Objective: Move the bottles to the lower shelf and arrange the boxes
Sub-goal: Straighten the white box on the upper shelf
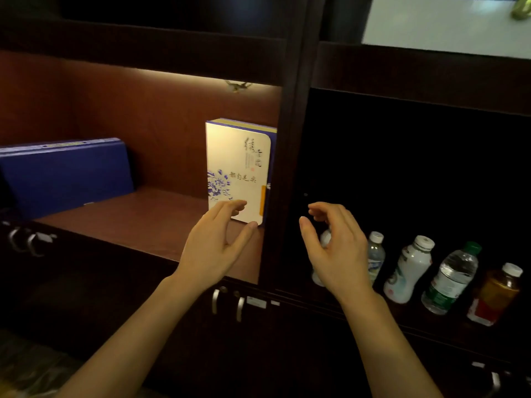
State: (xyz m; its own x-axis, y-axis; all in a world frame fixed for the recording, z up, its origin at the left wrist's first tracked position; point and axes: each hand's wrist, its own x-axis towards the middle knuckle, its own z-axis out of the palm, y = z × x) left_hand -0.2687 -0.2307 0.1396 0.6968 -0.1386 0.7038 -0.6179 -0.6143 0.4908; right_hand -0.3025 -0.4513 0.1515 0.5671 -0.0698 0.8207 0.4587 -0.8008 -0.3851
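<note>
Your left hand (218, 242) is spread at the cream box's (238, 170) lower edge; your right hand (334, 248), curled and empty, hovers at three o'clock. Grip both rigid side edges (probably light, slick-faced cardboard) upright.

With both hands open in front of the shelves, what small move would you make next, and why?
Probably close the left hand on the cream box: its fingers already touch the lower edge, and the bottles already stand in the right compartment.
</note>
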